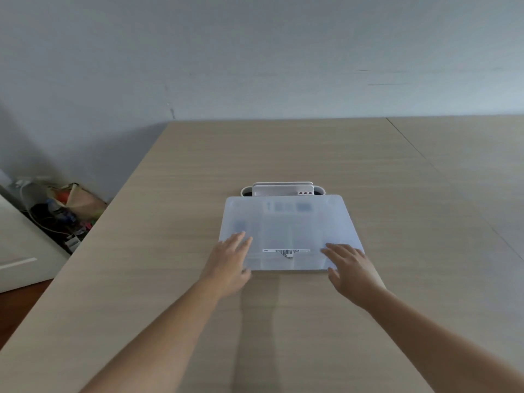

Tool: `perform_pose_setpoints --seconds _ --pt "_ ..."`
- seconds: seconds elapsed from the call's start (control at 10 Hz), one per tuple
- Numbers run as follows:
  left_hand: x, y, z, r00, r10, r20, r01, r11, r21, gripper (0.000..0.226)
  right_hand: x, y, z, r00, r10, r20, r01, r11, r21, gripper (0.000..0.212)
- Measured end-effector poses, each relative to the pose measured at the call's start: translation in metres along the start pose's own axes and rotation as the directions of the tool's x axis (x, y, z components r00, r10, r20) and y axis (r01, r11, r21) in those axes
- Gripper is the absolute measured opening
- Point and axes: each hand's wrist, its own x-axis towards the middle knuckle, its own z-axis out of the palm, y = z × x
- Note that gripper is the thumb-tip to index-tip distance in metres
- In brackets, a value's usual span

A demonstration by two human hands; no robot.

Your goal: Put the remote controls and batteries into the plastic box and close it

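Observation:
A translucent plastic box (286,225) lies flat on the wooden table with its lid down and a barcode sticker near its front edge. Blurred dark shapes show faintly through the lid; what they are cannot be told. My left hand (229,262) rests flat on the box's front left corner, fingers spread. On the front right corner my right hand (350,268) lies the same way, palm down. Neither hand holds anything. Behind the box stands a white holder (282,190) with white remote controls upright in it.
The light wooden table (283,154) runs back to a grey wall. A seam (442,177) crosses it on the right. Off the left edge, on the floor, lie a paper bag (76,198), cables and clutter beside a white cabinet (19,251).

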Motion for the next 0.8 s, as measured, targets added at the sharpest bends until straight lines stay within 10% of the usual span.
perform_pose_setpoints --seconds 0.3,0.8 --pt "-0.019 0.029 0.038 0.985 -0.066 0.159 0.06 0.997 0.045 0.1 -0.014 -0.03 0.022 0.985 0.029 0.171 -0.013 0.996 -0.092 0.083" --pt "-0.032 0.045 0.013 0.982 0.038 0.182 -0.038 0.999 -0.005 0.084 0.005 -0.028 -0.023 0.948 0.013 0.319 -0.045 0.995 0.093 0.072"
